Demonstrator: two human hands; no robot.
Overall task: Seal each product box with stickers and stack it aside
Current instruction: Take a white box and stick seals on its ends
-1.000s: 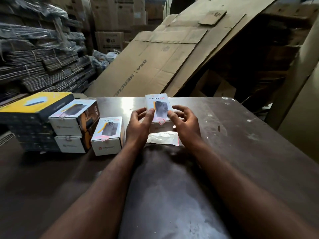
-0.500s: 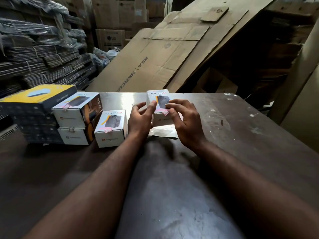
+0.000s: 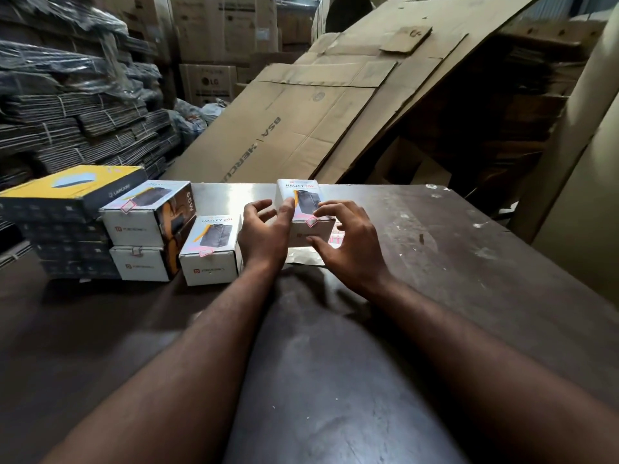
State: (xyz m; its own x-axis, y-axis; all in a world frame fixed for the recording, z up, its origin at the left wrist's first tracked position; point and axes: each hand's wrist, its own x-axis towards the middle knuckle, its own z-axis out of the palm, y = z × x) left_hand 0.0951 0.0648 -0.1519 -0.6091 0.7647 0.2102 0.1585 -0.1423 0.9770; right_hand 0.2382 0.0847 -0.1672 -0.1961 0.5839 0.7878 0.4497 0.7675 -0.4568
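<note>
We read HALLEY 20K on the box [image 3: 303,204] at the centre of the frame, over a pale sheet [image 3: 301,258] on the table [image 3: 435,249]. The sheet is perhaps sticker backing, but the light is too dim to say. A pink sticker [image 3: 312,222] folds over the box's near top edge.

The right hand [image 3: 348,244] pinches the box's near right corner, with the forefinger on top by the sticker and the thumb on the near face. The left hand [image 3: 264,234] is spread, its thumb resting against the box's left edge and its fingers loose and off it.

Just left, a second box [image 3: 211,252] reads HALLEY 20 and carries its own sticker. Further left is a stack [image 3: 144,236] of two boxes, the upper marked 65W. At the left edge a yellow box [image 3: 73,185] says LAPCARE. Behind the table, leaning cardboard [image 3: 301,128] shows BSA | MERCU, and a carton [image 3: 209,82] in the upper left says LG.
</note>
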